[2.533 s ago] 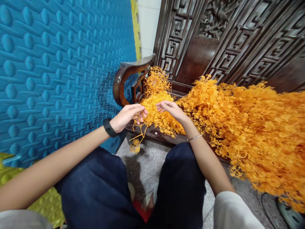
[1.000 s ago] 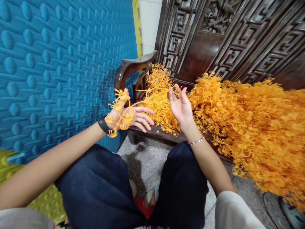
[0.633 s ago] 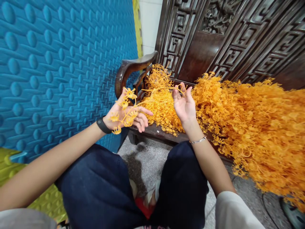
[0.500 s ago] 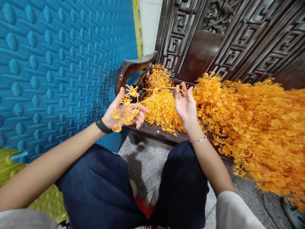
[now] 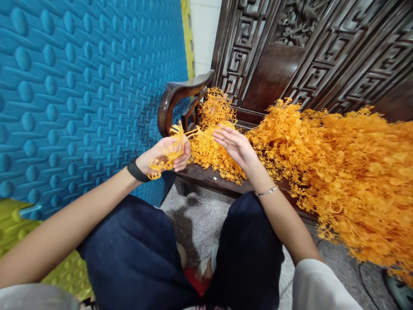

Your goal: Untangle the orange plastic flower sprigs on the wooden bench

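My left hand (image 5: 158,152), with a black band at the wrist, is closed around an orange-yellow plastic flower sprig (image 5: 174,150). Its flower heads hang over my palm and toward the wrist, while thin stems point right past my fingers. Across from it, my right hand (image 5: 241,150) is open, its fingers stretched out toward the left beside the stem ends. I cannot make out anything held in it. Behind and below both hands, a smaller heap of similar orange sprigs (image 5: 206,151) lies on the dark wooden bench (image 5: 211,178).
A big mound of orange sprigs (image 5: 348,172) spreads along the bench to the right and over its front edge. The bench's curved armrest (image 5: 166,103) rises behind my left hand. Blue foam matting (image 5: 80,86) stands on the left, and a carved wooden backrest (image 5: 267,73) at the back.
My left fingers have curled closed around the sprig, which lay across the open hand before. My right hand has moved left and turned, its fingers now pointing toward the left hand.
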`<act>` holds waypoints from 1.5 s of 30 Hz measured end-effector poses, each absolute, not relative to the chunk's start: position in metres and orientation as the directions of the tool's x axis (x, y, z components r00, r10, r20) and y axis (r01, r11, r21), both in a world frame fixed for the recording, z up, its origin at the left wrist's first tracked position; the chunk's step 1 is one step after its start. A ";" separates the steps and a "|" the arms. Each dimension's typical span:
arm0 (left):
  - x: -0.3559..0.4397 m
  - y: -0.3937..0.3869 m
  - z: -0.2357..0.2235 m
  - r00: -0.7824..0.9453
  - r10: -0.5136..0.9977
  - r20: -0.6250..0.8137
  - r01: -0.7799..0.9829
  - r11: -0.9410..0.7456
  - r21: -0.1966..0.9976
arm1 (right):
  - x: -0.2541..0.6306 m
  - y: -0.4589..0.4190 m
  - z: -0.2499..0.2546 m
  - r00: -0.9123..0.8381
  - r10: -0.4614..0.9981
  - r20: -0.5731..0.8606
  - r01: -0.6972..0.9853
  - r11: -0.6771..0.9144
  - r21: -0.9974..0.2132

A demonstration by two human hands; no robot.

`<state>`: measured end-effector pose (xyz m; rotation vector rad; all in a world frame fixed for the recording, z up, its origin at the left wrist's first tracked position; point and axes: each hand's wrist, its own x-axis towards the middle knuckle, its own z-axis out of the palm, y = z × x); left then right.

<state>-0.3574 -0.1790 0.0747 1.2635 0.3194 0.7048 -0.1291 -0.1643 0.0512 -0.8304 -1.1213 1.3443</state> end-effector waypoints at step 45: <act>-0.338 -0.179 0.073 0.111 0.907 0.405 -0.050 -0.402 0.914 | -0.129 -0.196 0.067 -0.496 0.852 0.165 -0.120 0.121 -0.985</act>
